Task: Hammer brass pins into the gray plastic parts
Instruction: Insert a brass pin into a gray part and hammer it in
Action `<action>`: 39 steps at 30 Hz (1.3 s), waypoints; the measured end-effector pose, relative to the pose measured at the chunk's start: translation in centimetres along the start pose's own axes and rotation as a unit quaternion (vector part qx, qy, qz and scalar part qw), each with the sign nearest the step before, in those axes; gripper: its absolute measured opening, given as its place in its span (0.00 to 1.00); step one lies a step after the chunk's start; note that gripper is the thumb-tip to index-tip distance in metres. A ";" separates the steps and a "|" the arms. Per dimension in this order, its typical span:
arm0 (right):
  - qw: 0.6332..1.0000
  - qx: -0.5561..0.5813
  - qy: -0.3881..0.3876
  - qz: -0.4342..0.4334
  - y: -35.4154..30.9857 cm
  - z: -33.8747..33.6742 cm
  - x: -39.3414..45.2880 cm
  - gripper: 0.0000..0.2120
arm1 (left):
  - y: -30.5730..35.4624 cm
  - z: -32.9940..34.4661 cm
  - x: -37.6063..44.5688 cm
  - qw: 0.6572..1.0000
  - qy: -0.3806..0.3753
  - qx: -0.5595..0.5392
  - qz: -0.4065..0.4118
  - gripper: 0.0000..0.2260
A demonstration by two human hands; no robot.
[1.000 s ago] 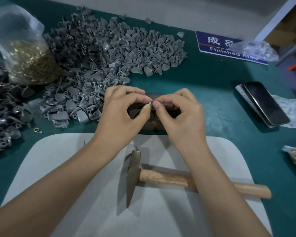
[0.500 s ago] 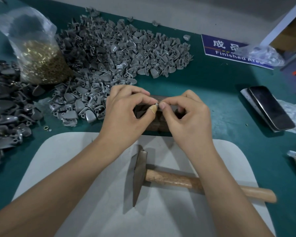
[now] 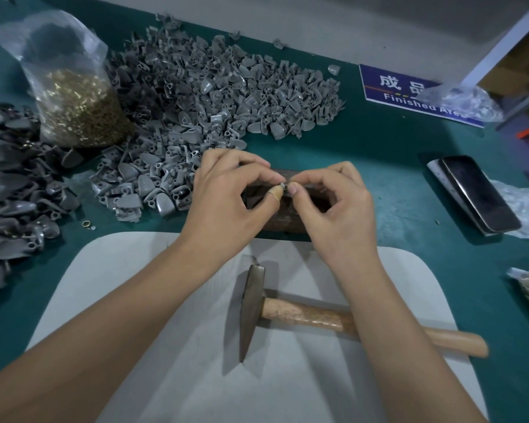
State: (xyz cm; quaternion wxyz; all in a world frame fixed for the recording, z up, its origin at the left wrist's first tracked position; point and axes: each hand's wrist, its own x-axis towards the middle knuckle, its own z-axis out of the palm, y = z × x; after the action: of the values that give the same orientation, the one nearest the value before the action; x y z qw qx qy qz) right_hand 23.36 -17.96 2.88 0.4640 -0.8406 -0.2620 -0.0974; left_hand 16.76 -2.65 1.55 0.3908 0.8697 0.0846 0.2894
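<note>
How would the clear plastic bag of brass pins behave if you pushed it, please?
The clear plastic bag of brass pins would probably feel heavy, being well filled with metal. Its thin film looks floppy, so it would likely slump rather than slide.

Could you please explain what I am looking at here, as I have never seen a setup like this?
There is no machine: a person works with bare hands, and one camera worn on the head looks down at them. The left hand and right hand meet over a dark block and together pinch a tiny piece at their fingertips; it is too small to identify. On the green table lie a heap of gray plastic parts, a clear bag of brass pins, a phone and a blue "Finished Area" sign. A wooden-handled hammer rests unheld on a pale mat.
</note>
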 end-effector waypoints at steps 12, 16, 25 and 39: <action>1.000 0.001 -0.009 -0.007 0.2 -0.3 0.4 0.04 | 0.0 0.1 -0.1 1.000 -0.002 -0.002 -0.006 0.05; 0.997 -0.057 -0.034 -0.032 -0.7 -0.8 0.5 0.06 | 0.1 0.2 0.0 1.000 0.000 0.004 -0.002 0.04; 0.944 -0.293 -0.072 -0.130 -3.1 -1.4 0.5 0.10 | -0.2 0.2 0.0 1.000 0.000 -0.006 0.007 0.05; 0.951 -0.283 -0.094 -0.080 -3.4 -0.9 1.1 0.11 | -0.3 -0.1 0.4 0.999 -0.010 -0.019 0.044 0.04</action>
State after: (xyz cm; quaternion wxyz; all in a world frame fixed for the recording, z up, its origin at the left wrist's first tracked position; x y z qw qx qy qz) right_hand 22.54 -16.81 6.31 0.1712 -0.9188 -0.3328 -0.1251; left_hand 17.07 -2.19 1.60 0.3946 0.8680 0.0365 0.2994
